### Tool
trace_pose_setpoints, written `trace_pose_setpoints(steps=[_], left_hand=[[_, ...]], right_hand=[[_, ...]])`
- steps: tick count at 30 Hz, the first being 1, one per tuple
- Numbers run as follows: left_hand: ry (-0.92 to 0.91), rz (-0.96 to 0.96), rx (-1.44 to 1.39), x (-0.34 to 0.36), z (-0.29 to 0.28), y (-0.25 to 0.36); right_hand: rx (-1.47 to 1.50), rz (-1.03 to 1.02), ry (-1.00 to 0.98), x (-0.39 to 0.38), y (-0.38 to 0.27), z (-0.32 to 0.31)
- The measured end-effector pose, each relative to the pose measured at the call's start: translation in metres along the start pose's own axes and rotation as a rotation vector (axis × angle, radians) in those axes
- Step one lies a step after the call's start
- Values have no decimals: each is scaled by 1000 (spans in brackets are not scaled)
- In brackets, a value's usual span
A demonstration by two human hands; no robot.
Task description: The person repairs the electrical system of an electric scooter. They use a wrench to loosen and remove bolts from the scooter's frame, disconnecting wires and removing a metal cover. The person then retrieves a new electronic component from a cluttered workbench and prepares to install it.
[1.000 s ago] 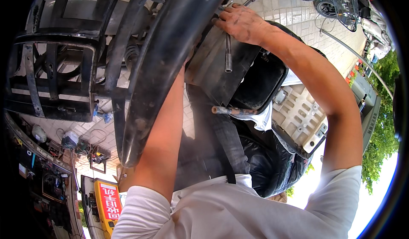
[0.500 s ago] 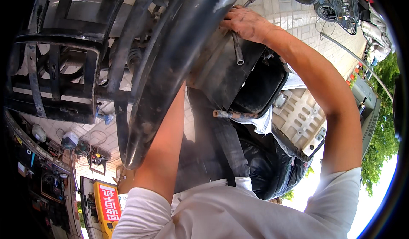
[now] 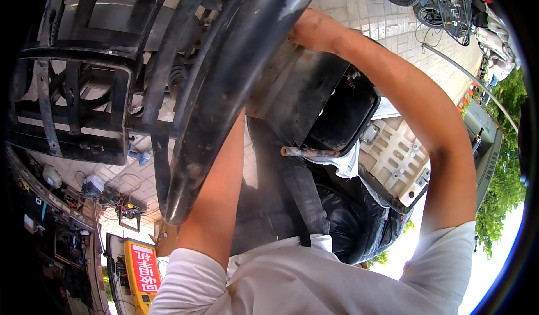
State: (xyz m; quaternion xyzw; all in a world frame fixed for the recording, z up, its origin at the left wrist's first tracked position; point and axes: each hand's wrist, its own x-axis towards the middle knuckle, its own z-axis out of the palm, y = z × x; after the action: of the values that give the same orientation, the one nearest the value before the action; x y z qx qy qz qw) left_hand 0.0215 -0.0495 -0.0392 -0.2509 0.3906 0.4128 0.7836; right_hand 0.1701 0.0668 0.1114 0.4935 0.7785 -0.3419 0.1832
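Observation:
A thick black metal tube (image 3: 236, 85), scuffed and chipped near its upper end, slants across the middle of the view. My right hand (image 3: 315, 30) reaches in behind its upper end from the right. The fingers are hidden there, so what they hold does not show. From below, my left forearm (image 3: 219, 194) passes behind the same tube, and that hand is out of sight. Between my arms are a dark metal panel (image 3: 300, 82) and an open black box (image 3: 342, 113). A rusty pipe (image 3: 309, 152) sticks out below the box.
Black rack bars (image 3: 70, 110) fill the upper left. An upturned seat with a pale ribbed underside (image 3: 396, 158) lies to the right. Parked two-wheelers (image 3: 432, 14) stand at the far right. Loose tools and gear (image 3: 129, 205) lie on the paving at left, near a yellow-and-red case (image 3: 140, 264).
My right hand has moved slightly left and up, further behind the tube. The metal socket wrench seen at that hand before no longer shows. My left forearm stays nearly in place.

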Motion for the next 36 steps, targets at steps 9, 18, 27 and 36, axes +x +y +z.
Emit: trace_pose_setpoints(steps=[9,18,27,36], left_hand=[[30,-64,-74,2,-8,3],[-16,-14,-23,-1,-7,4],[22,-55,-33,0,-4,3],[30,-38,-42,5,-16,6]], right_hand=[[-391,-415,11,-15,8,-6],[-509,-568,149,-16,7,6],[-201,-100,-68,-8,0,8],[-143,-56,-201,-19,-18,-22]])
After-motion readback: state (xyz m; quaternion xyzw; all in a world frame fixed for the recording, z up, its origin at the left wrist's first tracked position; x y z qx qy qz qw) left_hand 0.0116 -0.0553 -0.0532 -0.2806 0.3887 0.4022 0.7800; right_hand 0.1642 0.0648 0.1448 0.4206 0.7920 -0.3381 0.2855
